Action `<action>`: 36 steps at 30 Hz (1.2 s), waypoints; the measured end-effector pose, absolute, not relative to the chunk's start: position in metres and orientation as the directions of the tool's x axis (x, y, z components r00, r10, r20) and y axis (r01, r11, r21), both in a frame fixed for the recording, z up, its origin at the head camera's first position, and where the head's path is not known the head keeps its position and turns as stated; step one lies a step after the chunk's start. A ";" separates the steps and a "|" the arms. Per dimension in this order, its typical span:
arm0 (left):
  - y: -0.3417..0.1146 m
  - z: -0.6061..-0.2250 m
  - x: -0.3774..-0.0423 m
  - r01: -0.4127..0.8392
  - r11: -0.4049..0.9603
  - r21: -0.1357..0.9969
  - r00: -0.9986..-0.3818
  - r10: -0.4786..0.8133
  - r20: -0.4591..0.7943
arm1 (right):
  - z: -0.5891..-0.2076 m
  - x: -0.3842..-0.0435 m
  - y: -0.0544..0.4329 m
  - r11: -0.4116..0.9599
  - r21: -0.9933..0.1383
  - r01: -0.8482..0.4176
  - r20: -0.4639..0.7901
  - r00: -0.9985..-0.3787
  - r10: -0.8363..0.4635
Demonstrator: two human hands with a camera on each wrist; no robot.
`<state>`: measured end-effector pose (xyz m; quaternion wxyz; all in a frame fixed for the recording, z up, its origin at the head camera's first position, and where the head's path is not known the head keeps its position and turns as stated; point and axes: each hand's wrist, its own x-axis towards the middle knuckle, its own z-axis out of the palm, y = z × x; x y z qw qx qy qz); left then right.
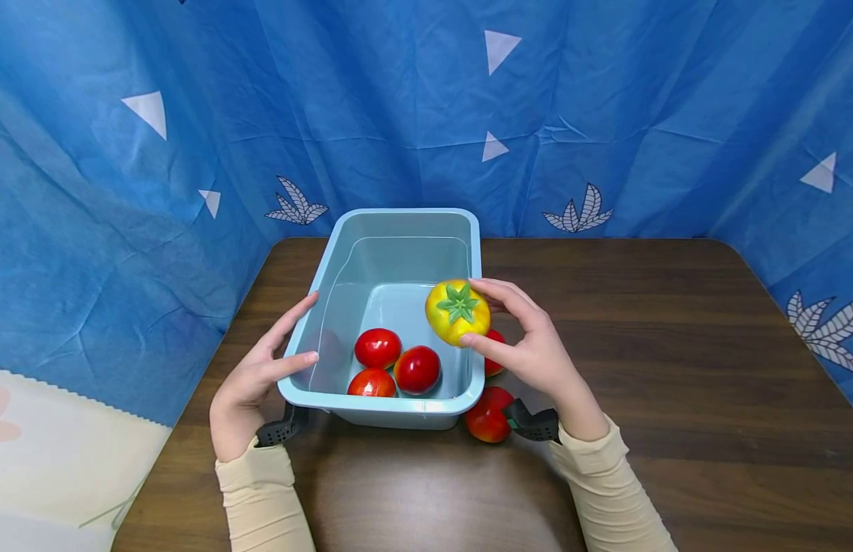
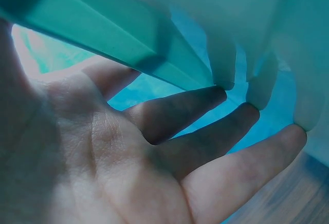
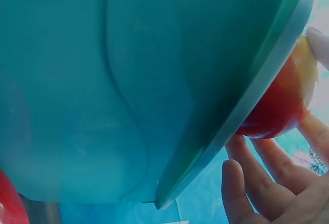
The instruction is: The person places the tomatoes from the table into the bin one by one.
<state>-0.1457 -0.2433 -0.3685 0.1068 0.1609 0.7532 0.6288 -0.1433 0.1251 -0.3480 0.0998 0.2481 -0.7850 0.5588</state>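
Observation:
A light blue plastic bin [image 1: 406, 408] stands on the table with several shiny red tomatoes [image 1: 417, 369] inside at its near end. My right hand [image 1: 530, 337] holds a tomato [image 1: 446, 322], yellow on top with a green star-shaped leaf, over the bin's right rim. In the right wrist view this tomato's red underside [image 3: 275, 111] shows beyond the rim, held between thumb and fingertips. My left hand [image 1: 254, 376] grips the bin's left side, thumb and forefinger over the rim. The left wrist view shows its other fingers [image 2: 221, 167] touching the outer wall.
Outside the bin on the right, a red tomato [image 1: 489, 415] lies near the right wrist strap [image 1: 533, 422], and another [image 1: 494, 354] is partly hidden behind the right hand. The dark wooden table [image 1: 675, 345] meets a blue curtain [image 1: 413, 100] at the back.

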 end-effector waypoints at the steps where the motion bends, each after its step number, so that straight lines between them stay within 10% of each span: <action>1: -0.243 -0.369 -0.146 0.107 0.158 0.982 -0.926 0.376 0.040 | -0.348 -0.143 0.125 0.251 -0.827 -0.502 0.434 -0.856 -0.282; 36: -0.243 -0.368 -0.146 0.135 0.148 0.980 -0.917 0.393 0.067 | -0.345 -0.151 0.146 0.250 -0.813 -0.526 0.483 -0.849 -0.215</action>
